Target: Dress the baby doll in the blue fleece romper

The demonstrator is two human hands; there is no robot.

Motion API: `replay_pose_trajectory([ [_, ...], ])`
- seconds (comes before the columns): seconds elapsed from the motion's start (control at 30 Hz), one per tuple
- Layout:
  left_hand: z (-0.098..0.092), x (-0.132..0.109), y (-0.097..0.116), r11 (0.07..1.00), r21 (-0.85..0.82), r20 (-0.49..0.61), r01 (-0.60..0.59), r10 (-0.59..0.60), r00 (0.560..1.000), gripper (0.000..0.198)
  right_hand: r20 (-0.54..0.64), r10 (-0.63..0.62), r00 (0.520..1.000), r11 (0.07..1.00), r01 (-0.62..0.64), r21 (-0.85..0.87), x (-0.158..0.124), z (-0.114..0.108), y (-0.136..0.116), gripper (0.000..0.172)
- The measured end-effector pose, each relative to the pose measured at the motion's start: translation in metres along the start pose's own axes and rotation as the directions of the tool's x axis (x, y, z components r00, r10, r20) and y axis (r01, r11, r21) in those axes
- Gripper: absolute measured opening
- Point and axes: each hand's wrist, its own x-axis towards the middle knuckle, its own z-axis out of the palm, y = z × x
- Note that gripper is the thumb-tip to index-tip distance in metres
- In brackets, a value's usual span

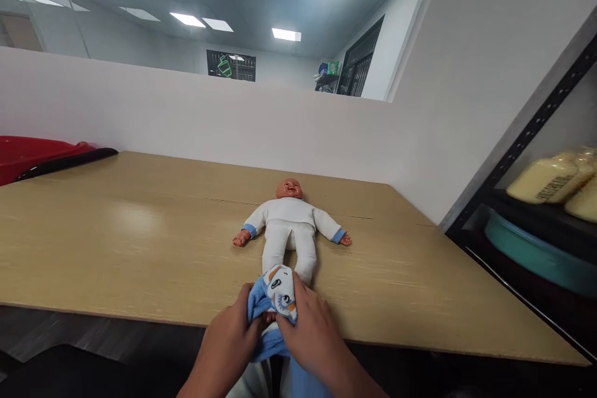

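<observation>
A baby doll (290, 228) in a white suit with blue cuffs lies on its back on the wooden table (140, 249), head away from me and arms spread. Both my hands grip a small blue and white garment (275, 295) with a printed cartoon face, bunched at the doll's feet by the table's near edge. My left hand (228, 342) pinches its left side. My right hand (312, 333) holds its right side, fingers curled over the cloth. The doll's feet are hidden behind the garment.
A white partition wall runs behind the table. A red and black object (41, 155) lies at the far left. A dark metal shelf (536, 224) on the right carries a teal bowl (536, 255) and pale packages (555, 180).
</observation>
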Motion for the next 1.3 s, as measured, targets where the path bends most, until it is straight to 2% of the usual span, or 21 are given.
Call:
replay_pose_trajectory([
  [0.1,0.006,0.006,0.004,0.976,0.219,0.004,0.012,-0.014,1.000,0.035,0.011,0.001,1.000,0.991,0.001,-0.131,0.002,0.007,-0.001,0.062],
  [0.2,0.009,0.010,0.003,0.963,0.269,-0.013,0.018,-0.015,1.000,0.037,0.025,0.038,0.999,0.970,-0.031,-0.241,0.001,0.008,-0.006,0.053],
  [0.3,0.012,0.010,-0.005,0.987,0.163,-0.059,0.006,0.003,0.998,0.038,0.034,0.053,0.998,0.966,-0.042,-0.257,0.001,0.005,-0.010,0.049],
  [0.4,0.014,0.011,-0.013,0.997,0.053,-0.111,-0.049,0.054,0.992,0.040,0.055,0.027,0.998,0.980,-0.016,-0.200,0.003,0.002,-0.008,0.049],
  [0.53,0.017,0.017,-0.020,0.986,-0.016,-0.153,-0.165,0.160,0.975,0.036,0.046,-0.085,0.995,0.995,0.087,-0.053,0.008,0.000,0.006,0.055],
  [0.63,0.020,0.022,-0.024,0.977,-0.127,-0.172,-0.172,0.149,0.974,0.038,-0.001,-0.128,0.992,0.985,0.127,0.120,0.012,0.001,0.018,0.056],
  [0.77,0.021,0.030,-0.027,0.833,-0.479,-0.120,-0.277,0.251,0.961,0.042,-0.102,-0.113,0.988,0.937,0.140,0.320,0.018,0.006,0.030,0.059],
  [0.87,0.017,0.041,-0.027,0.763,-0.560,-0.143,-0.323,0.295,0.945,0.037,-0.143,-0.087,0.986,0.913,0.136,0.385,0.023,0.006,0.034,0.058],
  [0.93,0.010,0.050,-0.027,0.740,-0.590,-0.110,-0.324,0.323,0.940,0.033,-0.131,-0.117,0.984,0.898,0.161,0.410,0.027,0.001,0.035,0.049],
  [1.07,-0.009,0.070,-0.027,0.744,-0.578,-0.009,-0.336,0.405,0.914,0.024,-0.096,-0.274,0.957,0.857,0.288,0.428,0.041,-0.015,0.040,0.034],
  [1.13,-0.019,0.079,-0.024,0.752,-0.563,0.050,-0.342,0.445,0.894,0.024,-0.085,-0.341,0.936,0.837,0.343,0.426,0.050,-0.025,0.044,0.035],
  [1.23,-0.031,0.088,-0.017,0.759,-0.580,0.187,-0.297,0.478,0.858,0.025,-0.004,-0.459,0.889,0.784,0.407,0.469,0.066,-0.039,0.049,0.048],
  [1.3,-0.036,0.093,-0.013,0.771,-0.586,0.271,-0.248,0.475,0.837,0.024,0.072,-0.517,0.853,0.756,0.415,0.506,0.076,-0.047,0.053,0.040],
])
